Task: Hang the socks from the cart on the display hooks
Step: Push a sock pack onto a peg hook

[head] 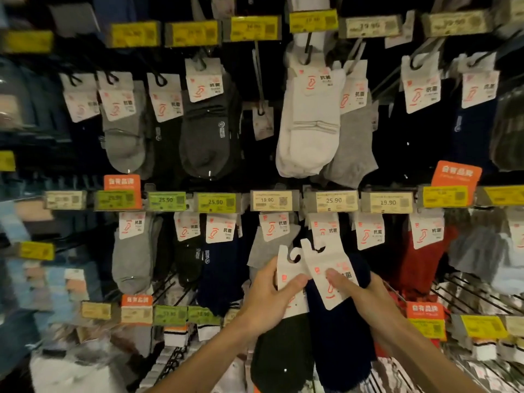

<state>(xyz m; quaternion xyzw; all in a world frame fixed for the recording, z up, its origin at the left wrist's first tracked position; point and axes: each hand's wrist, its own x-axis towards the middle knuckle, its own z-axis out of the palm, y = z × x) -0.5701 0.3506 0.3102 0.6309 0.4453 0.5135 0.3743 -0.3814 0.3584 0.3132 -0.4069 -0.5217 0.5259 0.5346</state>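
Left hand, right hand pinch cards; socks dangle below grip.

L hand + R hand, both bare, w/ bare forearms.

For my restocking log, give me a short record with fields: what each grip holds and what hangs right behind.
left grip: holds black sock pack by its card
right grip: holds navy sock pack by its card
hung yet: no, both packs off the hooks, cards touching
behind: grey socks under a 19.90 price tag
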